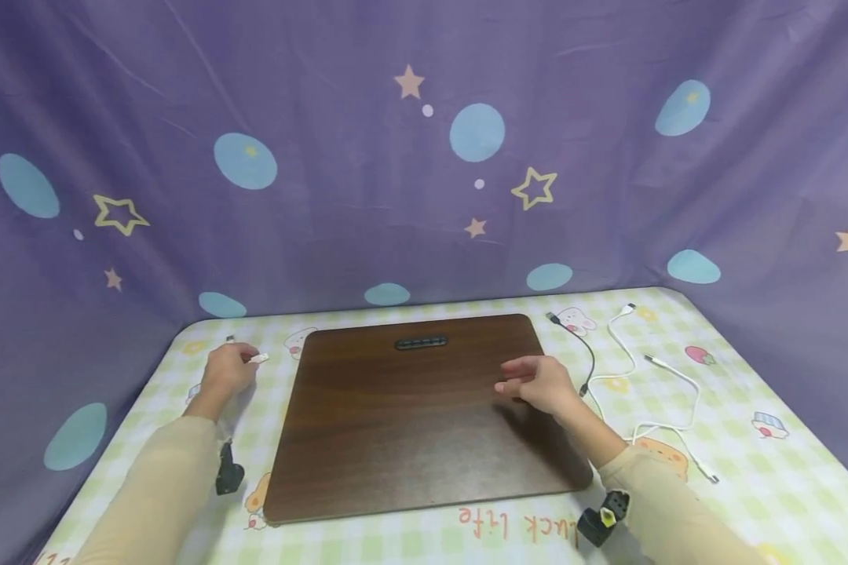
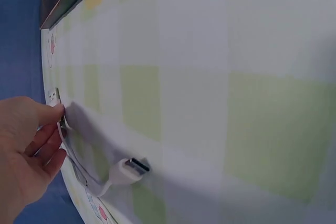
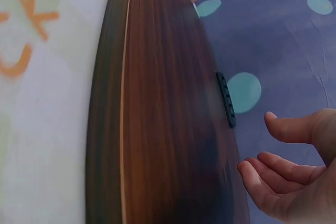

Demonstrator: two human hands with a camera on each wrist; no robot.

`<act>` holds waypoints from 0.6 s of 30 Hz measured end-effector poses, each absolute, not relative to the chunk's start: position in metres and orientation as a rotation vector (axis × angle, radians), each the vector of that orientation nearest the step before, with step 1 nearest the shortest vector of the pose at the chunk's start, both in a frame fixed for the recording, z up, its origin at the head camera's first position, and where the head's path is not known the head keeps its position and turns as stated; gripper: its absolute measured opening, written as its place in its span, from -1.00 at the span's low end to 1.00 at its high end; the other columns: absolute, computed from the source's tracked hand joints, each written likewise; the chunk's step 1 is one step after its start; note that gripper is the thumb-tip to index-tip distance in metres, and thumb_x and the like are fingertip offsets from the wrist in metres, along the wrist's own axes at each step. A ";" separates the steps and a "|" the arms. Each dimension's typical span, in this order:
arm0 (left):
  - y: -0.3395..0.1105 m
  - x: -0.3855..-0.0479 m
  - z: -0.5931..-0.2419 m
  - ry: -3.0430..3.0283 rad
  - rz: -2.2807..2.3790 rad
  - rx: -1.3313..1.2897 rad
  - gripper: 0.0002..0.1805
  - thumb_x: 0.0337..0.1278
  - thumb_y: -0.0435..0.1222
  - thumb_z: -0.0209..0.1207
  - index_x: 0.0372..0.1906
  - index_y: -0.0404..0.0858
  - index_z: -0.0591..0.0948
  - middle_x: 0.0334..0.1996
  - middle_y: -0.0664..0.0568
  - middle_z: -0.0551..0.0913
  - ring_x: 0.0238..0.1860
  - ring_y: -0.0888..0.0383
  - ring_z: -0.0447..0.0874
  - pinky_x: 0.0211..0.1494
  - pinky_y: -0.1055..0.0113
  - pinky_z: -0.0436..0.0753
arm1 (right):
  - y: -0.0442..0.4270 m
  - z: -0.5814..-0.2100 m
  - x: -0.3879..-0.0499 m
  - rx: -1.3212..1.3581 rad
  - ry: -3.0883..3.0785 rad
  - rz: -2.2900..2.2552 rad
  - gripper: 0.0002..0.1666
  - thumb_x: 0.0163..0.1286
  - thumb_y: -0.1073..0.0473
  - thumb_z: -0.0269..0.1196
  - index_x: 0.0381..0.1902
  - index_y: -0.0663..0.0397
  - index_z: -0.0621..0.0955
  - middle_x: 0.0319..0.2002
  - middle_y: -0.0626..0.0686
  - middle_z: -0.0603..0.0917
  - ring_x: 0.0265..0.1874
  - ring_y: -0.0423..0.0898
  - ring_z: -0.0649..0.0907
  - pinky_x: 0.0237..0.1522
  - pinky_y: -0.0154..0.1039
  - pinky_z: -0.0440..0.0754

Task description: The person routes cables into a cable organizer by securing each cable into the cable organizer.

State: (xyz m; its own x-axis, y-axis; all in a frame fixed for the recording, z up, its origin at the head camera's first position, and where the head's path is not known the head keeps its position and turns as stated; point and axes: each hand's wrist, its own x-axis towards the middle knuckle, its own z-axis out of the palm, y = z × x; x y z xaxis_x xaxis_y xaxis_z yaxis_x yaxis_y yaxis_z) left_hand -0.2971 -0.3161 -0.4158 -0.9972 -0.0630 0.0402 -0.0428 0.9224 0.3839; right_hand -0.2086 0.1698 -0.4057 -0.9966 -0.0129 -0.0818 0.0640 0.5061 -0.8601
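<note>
On the left side of the table, my left hand pinches a short white USB cable between thumb and fingers. In the left wrist view, one USB plug of that cable hangs over the cloth, while the other end shows by the fingertips. My right hand hovers over the right part of a dark brown wooden board, its fingers loosely bent with nothing between them. Near the board's far edge sits a small black slotted strip, apart from both hands.
Right of the board lie a short black cable, a white cable and another white cable. A green-and-white checked cloth covers the table. Behind it hangs a purple curtain.
</note>
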 end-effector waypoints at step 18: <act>-0.319 -0.295 -0.407 -2.888 -0.665 -0.077 -0.89 0.03 -0.45 0.21 -0.31 -0.41 0.64 -0.32 -0.32 0.71 -0.27 -0.18 0.66 -0.21 0.03 0.62 | 0.098 -0.400 -0.220 0.009 2.515 -1.621 -0.56 0.05 0.21 0.47 -0.06 0.19 0.68 -0.10 0.15 0.76 -0.24 -0.08 0.76 -0.16 -0.22 0.74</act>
